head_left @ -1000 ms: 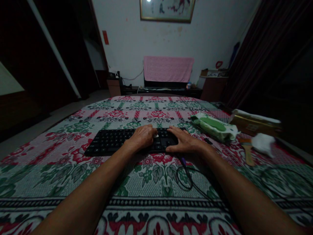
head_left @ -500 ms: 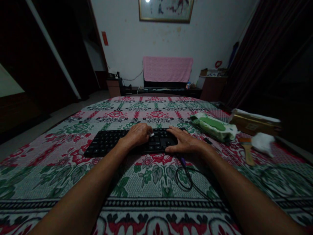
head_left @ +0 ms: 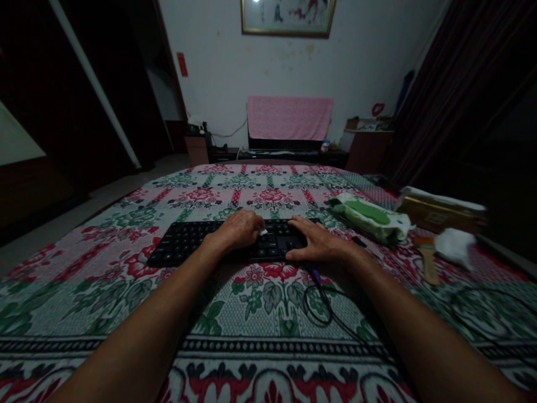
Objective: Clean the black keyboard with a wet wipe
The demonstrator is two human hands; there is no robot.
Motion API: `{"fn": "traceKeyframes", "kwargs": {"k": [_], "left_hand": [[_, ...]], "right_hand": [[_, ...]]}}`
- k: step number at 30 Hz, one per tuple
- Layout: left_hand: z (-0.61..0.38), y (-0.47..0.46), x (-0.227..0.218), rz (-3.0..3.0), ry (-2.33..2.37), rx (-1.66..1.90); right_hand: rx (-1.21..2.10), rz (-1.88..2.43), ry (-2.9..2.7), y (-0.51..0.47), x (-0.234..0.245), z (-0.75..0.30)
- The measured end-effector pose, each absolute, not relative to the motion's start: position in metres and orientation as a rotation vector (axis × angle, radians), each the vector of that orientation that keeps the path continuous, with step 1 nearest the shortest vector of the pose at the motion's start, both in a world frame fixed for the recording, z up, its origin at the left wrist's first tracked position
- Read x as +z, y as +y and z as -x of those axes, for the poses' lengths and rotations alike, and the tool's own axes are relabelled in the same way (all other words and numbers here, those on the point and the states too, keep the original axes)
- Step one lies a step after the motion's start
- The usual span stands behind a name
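Note:
A black keyboard lies on the flowered cloth in front of me. My left hand is closed over its middle keys, pinching something small and white, perhaps a bit of wipe or tissue; most of it is hidden by the fingers. At the keyboard's right end rests my right hand, fingers spread and thumb apart, steadying contact on the edge and keys. The keyboard's black cable with a purple plug loops on the cloth below my right hand.
To the right are a green-and-white wipes packet, a gold tissue box, a wooden-handled brush and a crumpled white tissue. A pink towel hangs over a screen beyond the patterned cloth.
The whole view has shifted slightly, with things appearing a little further right. Both hands keep nearly the same places on the keyboard.

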State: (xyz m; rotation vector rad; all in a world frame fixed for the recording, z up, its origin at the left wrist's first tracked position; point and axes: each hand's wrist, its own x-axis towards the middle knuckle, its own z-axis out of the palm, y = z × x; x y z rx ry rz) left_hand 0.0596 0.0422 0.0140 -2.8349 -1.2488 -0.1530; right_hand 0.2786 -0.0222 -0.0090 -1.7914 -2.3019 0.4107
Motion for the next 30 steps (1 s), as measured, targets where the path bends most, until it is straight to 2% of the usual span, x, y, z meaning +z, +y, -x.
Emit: {"fn": "traceKeyframes", "kwargs": {"k": [22,30], "left_hand": [[-0.051,0.044,0.023,2.936,-1.318,-0.051],[-0.045,0.052,0.018,2.890,-1.340,-0.138]], "right_hand": [[0.394,1.795,-2.316,-0.022,-0.009,-0.278],[0.361,1.722,-2.334,-0.018,-0.017,-0.285]]}}
